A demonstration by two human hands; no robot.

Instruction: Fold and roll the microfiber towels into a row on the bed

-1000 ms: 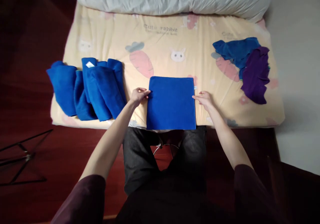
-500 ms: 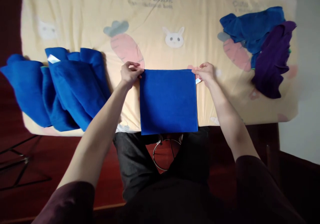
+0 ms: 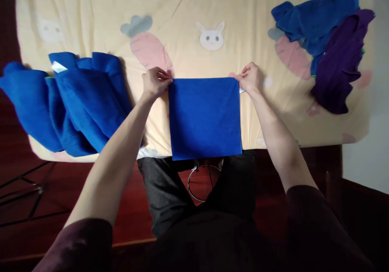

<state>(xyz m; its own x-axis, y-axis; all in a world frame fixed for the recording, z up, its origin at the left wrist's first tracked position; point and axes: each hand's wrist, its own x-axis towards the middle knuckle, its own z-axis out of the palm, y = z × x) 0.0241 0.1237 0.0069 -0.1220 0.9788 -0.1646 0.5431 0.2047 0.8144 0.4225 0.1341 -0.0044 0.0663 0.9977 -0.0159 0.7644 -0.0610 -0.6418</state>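
Note:
A flat blue cloth [image 3: 206, 118], roughly square like a towel, spreads in front of me with its near edge hanging just past the table's front edge. My left hand [image 3: 156, 81] pinches its far left corner between thumb and fingers. At the far right corner, my right hand [image 3: 249, 77] pinches the fabric in the same way. A small white tag pokes out beside that right corner. The cloth's top edge is straight between both hands.
Rumpled blue cloths [image 3: 88, 98] lie heaped at the left. Another blue cloth [image 3: 322, 19] and a crumpled purple cloth [image 3: 340, 65] lie at the right. A cream sheet [image 3: 188, 29] with rabbits and carrots covers the table. My knees are under its front edge.
The whole view has shifted slightly, with the table and cloths a little higher in it. Both hands keep their pinch on the same corners, and the cloth stays flat.

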